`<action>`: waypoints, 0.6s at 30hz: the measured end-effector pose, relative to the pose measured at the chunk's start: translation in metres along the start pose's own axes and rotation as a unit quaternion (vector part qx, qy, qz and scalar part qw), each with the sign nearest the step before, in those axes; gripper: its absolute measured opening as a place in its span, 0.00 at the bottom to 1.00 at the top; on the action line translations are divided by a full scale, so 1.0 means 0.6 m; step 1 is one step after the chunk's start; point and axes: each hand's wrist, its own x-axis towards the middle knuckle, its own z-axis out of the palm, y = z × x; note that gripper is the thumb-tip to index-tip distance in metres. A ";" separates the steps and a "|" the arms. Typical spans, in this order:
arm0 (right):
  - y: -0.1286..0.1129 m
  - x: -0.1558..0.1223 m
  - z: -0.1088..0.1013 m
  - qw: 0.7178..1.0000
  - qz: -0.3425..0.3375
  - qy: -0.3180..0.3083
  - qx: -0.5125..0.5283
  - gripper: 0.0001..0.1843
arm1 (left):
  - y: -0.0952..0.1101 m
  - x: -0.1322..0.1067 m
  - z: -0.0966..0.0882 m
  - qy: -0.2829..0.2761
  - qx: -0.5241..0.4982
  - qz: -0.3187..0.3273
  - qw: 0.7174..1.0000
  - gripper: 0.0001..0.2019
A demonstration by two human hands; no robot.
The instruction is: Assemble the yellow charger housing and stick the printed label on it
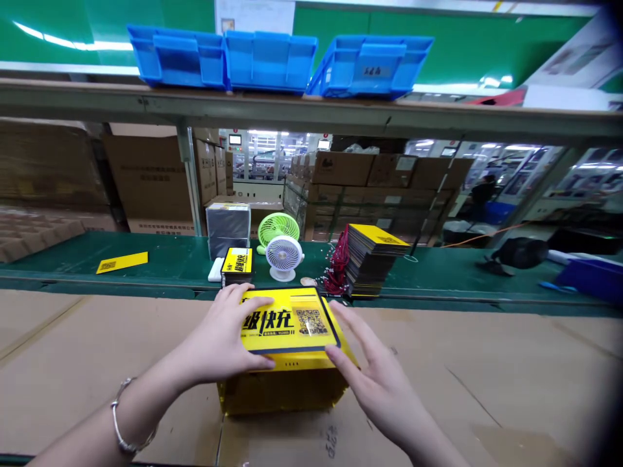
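L hand (221,344) is spread across the yellow panel (287,318), fingers over its far edge & thumb at the near edge, so it looks clamped on it. R hand (384,373) has fingers apart, thumb & index tips at the panel's right edge, seemingly a light touch, no real grip. Panel's on top of the yellow box (285,392), printed side up w/ QR code showing; box stands on the cardboard (121,357) in front of the green bench (170,259).

Progress, my guess: this one's approx. halfway. Panel's at the top of the box, but yellow rim shows along near & right sides, so lining it up is prob. not finished. Can't tell if it's flush or fixed; no fasteners visible.

Plenty left, I'd say: tall panel stack (374,263) beside the red wires (337,266), plus a smaller stack (237,264) by the white fan (283,254), all untouched now.
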 end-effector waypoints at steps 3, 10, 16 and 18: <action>0.034 0.001 -0.006 0.989 0.000 -0.054 -0.135 0.26 | -0.019 0.010 0.015 -0.017 -0.028 -0.030 0.999 0.39; 0.067 0.012 -0.025 0.995 0.043 -0.062 -0.066 0.26 | -0.016 0.017 0.029 -0.025 -0.045 -0.043 0.998 0.40; 0.083 0.018 -0.034 0.997 0.040 -0.063 0.009 0.23 | -0.005 0.028 0.033 -0.023 -0.064 -0.045 0.997 0.41; 0.086 0.019 -0.034 0.997 0.036 -0.059 0.016 0.21 | -0.001 0.032 0.033 -0.023 -0.066 -0.048 0.996 0.41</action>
